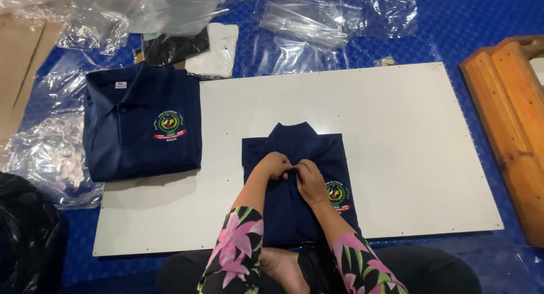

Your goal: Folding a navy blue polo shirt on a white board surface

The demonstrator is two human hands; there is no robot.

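Observation:
A navy polo shirt (294, 152) with a round coloured chest emblem lies folded on the white board (396, 147), collar pointing away from me. My left hand (273, 165) and my right hand (310, 179) meet at the shirt's front placket, fingers pinched together on the fabric near the buttons. Both forearms wear flowered sleeves. A stack of folded navy polo shirts (141, 121) with the same emblem sits at the board's left corner.
Clear plastic bags (309, 16) lie crumpled at the back and more of the plastic bags (48, 152) at the left on a blue mat. A folded white and black garment (195, 47) sits behind the stack. A wooden frame (510, 118) stands at the right. A black bag (25, 231) is bottom left.

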